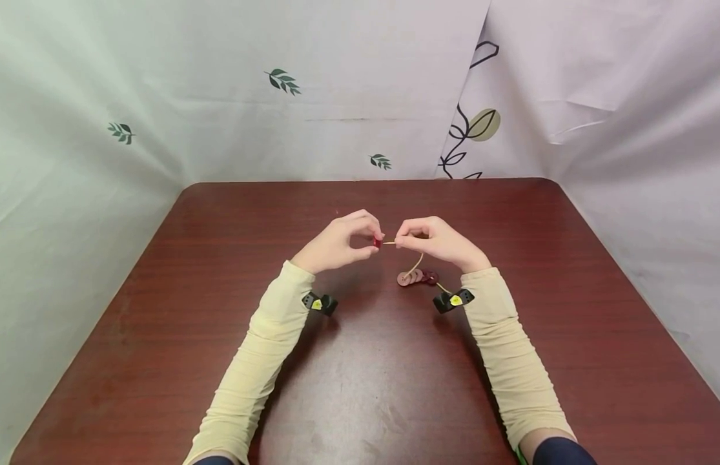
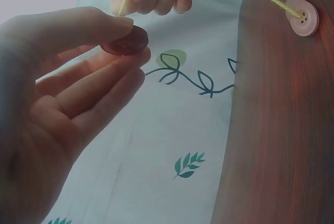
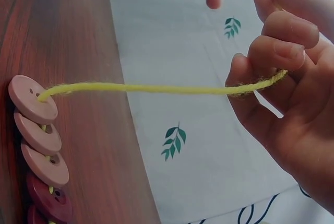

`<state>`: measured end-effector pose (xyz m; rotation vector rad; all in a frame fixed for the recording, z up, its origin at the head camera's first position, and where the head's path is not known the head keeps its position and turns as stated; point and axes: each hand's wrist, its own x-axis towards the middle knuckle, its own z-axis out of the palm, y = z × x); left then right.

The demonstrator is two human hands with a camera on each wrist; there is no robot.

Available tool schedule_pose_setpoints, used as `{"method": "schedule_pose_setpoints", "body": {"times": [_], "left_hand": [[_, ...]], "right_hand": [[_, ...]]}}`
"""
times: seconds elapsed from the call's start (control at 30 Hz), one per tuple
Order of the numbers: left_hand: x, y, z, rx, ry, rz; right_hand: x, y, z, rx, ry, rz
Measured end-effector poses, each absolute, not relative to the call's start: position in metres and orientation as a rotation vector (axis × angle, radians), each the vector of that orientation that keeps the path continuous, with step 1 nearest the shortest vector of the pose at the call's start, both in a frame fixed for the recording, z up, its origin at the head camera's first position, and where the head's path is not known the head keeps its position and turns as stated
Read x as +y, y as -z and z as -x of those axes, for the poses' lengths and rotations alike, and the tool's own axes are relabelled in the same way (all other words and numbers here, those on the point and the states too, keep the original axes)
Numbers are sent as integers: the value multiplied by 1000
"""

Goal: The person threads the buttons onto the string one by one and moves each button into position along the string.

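A dark red button (image 2: 125,41) is pinched between the thumb and fingertips of my left hand (image 1: 343,240), above the table's middle. Facing it, my right hand (image 1: 440,243) pinches a yellow string (image 3: 151,87) near its end. That end reaches toward the red button; whether it enters a hole I cannot tell. From my right hand the string runs down to a row of threaded buttons on the table. Pink buttons (image 3: 33,98) lead the row, with dark red buttons (image 3: 50,198) behind them, partly cut off in the right wrist view.
The brown wooden table (image 1: 360,387) spreads out under both arms. White cloth (image 1: 336,77) with leaf prints hangs behind it and at both sides. A black wrist strap (image 1: 320,303) sits on the left forearm, another strap (image 1: 452,301) on the right.
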<state>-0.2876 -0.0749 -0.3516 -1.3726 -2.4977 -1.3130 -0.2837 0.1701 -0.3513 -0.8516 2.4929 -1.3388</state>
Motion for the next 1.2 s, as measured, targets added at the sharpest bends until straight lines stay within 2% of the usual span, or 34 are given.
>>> {"method": "schedule_pose_setpoints", "body": {"times": [1.2], "left_hand": [[-72,354,287,-2474,1329,1413]], "right_hand": [[161,356,287,2548,1286,880]]}}
